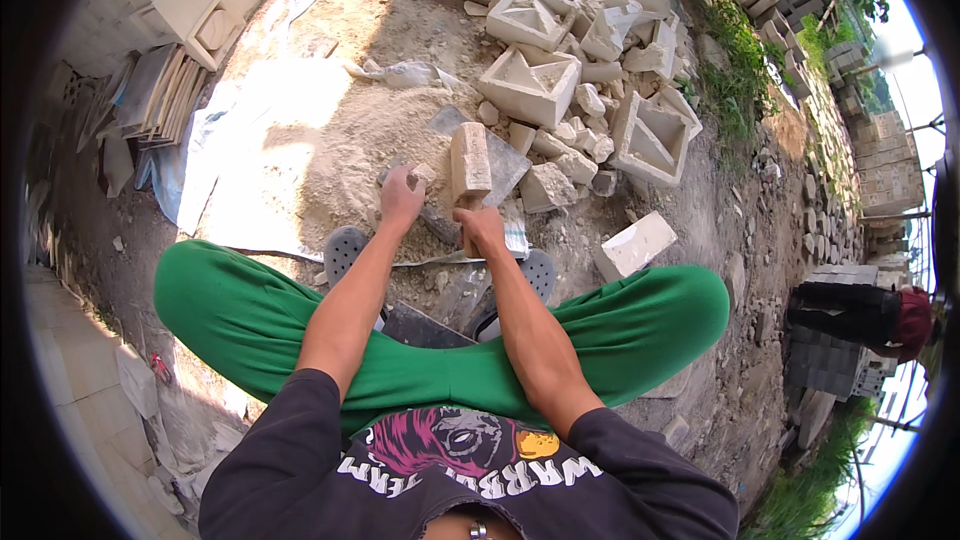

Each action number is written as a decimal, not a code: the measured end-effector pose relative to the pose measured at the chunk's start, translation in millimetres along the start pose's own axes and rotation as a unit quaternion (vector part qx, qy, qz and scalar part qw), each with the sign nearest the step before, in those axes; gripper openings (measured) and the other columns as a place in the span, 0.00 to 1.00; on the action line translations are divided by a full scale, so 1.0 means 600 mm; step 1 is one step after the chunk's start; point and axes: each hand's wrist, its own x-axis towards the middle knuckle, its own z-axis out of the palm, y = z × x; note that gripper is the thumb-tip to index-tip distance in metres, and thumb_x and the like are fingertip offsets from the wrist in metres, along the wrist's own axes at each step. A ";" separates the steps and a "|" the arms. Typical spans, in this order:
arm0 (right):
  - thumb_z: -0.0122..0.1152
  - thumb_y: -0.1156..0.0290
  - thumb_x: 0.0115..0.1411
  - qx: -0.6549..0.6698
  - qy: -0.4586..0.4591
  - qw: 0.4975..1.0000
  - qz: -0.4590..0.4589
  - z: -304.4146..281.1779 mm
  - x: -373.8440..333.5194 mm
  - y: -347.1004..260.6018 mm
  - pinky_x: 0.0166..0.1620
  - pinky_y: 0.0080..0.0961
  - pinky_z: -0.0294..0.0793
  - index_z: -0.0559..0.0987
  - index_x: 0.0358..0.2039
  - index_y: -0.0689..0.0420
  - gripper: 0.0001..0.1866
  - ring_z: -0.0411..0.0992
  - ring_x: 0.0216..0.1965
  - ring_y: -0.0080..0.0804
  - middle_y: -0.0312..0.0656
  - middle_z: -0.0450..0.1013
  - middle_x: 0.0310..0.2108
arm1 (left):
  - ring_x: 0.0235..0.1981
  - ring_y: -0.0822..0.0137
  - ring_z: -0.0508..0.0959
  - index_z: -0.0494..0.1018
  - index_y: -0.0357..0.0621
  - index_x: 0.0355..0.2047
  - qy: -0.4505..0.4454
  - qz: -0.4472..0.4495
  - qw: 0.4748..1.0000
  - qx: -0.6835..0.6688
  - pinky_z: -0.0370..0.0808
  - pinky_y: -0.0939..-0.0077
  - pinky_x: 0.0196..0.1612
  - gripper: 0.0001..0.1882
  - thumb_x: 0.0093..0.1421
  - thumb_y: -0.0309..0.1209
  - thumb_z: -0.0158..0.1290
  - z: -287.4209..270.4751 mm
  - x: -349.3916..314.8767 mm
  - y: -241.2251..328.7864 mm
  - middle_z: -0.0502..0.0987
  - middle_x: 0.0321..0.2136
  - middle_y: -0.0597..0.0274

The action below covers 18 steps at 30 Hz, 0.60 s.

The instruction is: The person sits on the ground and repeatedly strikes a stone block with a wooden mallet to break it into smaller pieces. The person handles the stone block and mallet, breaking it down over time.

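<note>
Right grip (482,228) partly hides handle (470,244) of wooden mallet (470,162).

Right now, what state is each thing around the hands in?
Wooden mallet: gripped by its handle
Right hand: closed around that handle
Left hand: at a small chunk, grip unclear
White sheet: spread out, dusty
Square blocks: heaped, recesses showing
Loose block: lying apart

Green weeds (738,105), stacked panels (160,98), another person (855,314)
</note>
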 end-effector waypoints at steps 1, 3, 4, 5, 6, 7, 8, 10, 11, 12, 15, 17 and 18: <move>0.67 0.64 0.47 -0.021 0.009 0.999 -0.023 -0.001 0.001 -0.005 0.24 0.31 0.76 0.79 0.21 0.69 0.17 0.78 0.17 0.36 0.46 0.77 0.16 | 0.49 0.48 0.77 0.78 0.40 0.48 0.003 0.002 1.000 0.001 0.73 0.59 0.54 0.19 0.56 0.30 0.61 -0.001 0.001 -0.003 0.79 0.46 0.45; 0.67 0.63 0.47 -0.065 0.028 0.996 -0.060 -0.008 0.000 -0.009 0.26 0.31 0.77 0.80 0.22 0.68 0.17 0.78 0.18 0.36 0.46 0.77 0.18 | 0.49 0.47 0.77 0.78 0.40 0.48 -0.015 -0.007 1.000 0.016 0.73 0.59 0.54 0.19 0.56 0.30 0.61 -0.005 0.000 0.006 0.78 0.46 0.45; 0.67 0.63 0.47 -0.062 0.039 0.995 -0.073 -0.014 0.003 -0.014 0.27 0.31 0.77 0.81 0.23 0.67 0.16 0.78 0.18 0.36 0.46 0.78 0.18 | 0.49 0.47 0.77 0.78 0.40 0.48 -0.024 -0.012 0.999 0.024 0.73 0.58 0.54 0.19 0.56 0.30 0.62 -0.006 0.003 0.011 0.78 0.46 0.45; 0.67 0.62 0.47 -0.062 0.042 0.994 -0.085 -0.017 -0.009 -0.038 0.27 0.31 0.77 0.81 0.24 0.66 0.16 0.78 0.19 0.36 0.46 0.78 0.19 | 0.49 0.47 0.77 0.79 0.40 0.47 -0.024 -0.020 0.999 0.033 0.73 0.58 0.53 0.18 0.56 0.30 0.62 -0.012 0.000 0.010 0.78 0.46 0.45; 0.68 0.62 0.47 -0.063 0.047 0.992 -0.095 -0.021 -0.021 -0.060 0.28 0.31 0.77 0.82 0.25 0.65 0.16 0.78 0.19 0.35 0.46 0.78 0.19 | 0.49 0.47 0.77 0.79 0.39 0.47 -0.027 -0.027 0.998 0.042 0.73 0.58 0.53 0.18 0.56 0.31 0.62 -0.015 -0.002 0.013 0.79 0.45 0.45; 0.68 0.61 0.47 -0.056 0.068 0.988 -0.127 -0.025 -0.024 -0.074 0.28 0.32 0.77 0.82 0.25 0.64 0.16 0.78 0.19 0.35 0.45 0.78 0.19 | 0.48 0.47 0.77 0.79 0.39 0.46 -0.030 -0.032 0.998 0.049 0.73 0.58 0.53 0.18 0.56 0.31 0.61 -0.016 -0.003 0.016 0.79 0.45 0.45; 0.68 0.61 0.47 -0.048 0.087 0.982 -0.159 -0.026 -0.026 -0.087 0.27 0.32 0.76 0.82 0.25 0.64 0.16 0.78 0.19 0.35 0.45 0.78 0.18 | 0.48 0.47 0.78 0.79 0.39 0.46 -0.022 -0.021 0.999 0.039 0.73 0.57 0.52 0.17 0.56 0.32 0.61 -0.016 -0.006 0.013 0.79 0.44 0.45; 0.68 0.61 0.48 -0.060 0.085 0.975 -0.196 -0.025 -0.050 -0.127 0.27 0.34 0.75 0.81 0.23 0.66 0.17 0.77 0.20 0.36 0.46 0.76 0.17 | 0.47 0.47 0.78 0.80 0.38 0.44 -0.004 -0.003 1.000 0.022 0.74 0.57 0.51 0.16 0.57 0.33 0.61 -0.021 -0.015 -0.005 0.79 0.43 0.45; 0.68 0.61 0.48 -0.051 0.096 0.974 -0.197 -0.020 -0.048 -0.124 0.28 0.35 0.75 0.81 0.23 0.66 0.18 0.77 0.20 0.36 0.46 0.76 0.17 | 0.46 0.47 0.78 0.80 0.38 0.44 0.006 -0.001 1.000 0.016 0.74 0.58 0.51 0.16 0.56 0.33 0.62 -0.020 -0.015 -0.004 0.80 0.41 0.46; 0.68 0.61 0.48 -0.042 0.106 0.974 -0.197 -0.008 -0.043 -0.116 0.28 0.35 0.75 0.80 0.23 0.67 0.18 0.77 0.20 0.37 0.46 0.76 0.17 | 0.45 0.47 0.78 0.80 0.38 0.43 0.015 0.000 1.000 0.011 0.74 0.59 0.51 0.16 0.56 0.33 0.62 -0.019 -0.015 -0.004 0.80 0.39 0.46; 0.69 0.61 0.47 -0.103 0.098 0.974 -0.177 0.018 -0.004 -0.047 0.27 0.36 0.76 0.81 0.24 0.67 0.18 0.77 0.20 0.39 0.47 0.76 0.17 | 0.45 0.47 0.79 0.81 0.39 0.41 -0.034 -0.049 0.998 0.031 0.74 0.58 0.50 0.14 0.56 0.32 0.61 -0.025 -0.010 0.033 0.80 0.40 0.46; 0.69 0.62 0.47 -0.219 0.046 0.970 -0.094 0.029 0.019 -0.014 0.27 0.36 0.77 0.82 0.26 0.67 0.17 0.77 0.19 0.39 0.47 0.77 0.17 | 0.45 0.47 0.79 0.82 0.39 0.40 -0.047 -0.070 0.996 0.033 0.74 0.58 0.50 0.13 0.56 0.32 0.61 -0.027 -0.007 0.038 0.80 0.41 0.46; 0.68 0.63 0.47 -0.153 0.004 0.988 -0.033 0.026 0.020 -0.015 0.26 0.35 0.78 0.82 0.28 0.66 0.16 0.77 0.19 0.38 0.46 0.77 0.19 | 0.45 0.47 0.79 0.82 0.40 0.40 -0.033 -0.068 0.997 0.023 0.74 0.58 0.50 0.13 0.56 0.32 0.61 -0.026 -0.009 0.026 0.80 0.41 0.46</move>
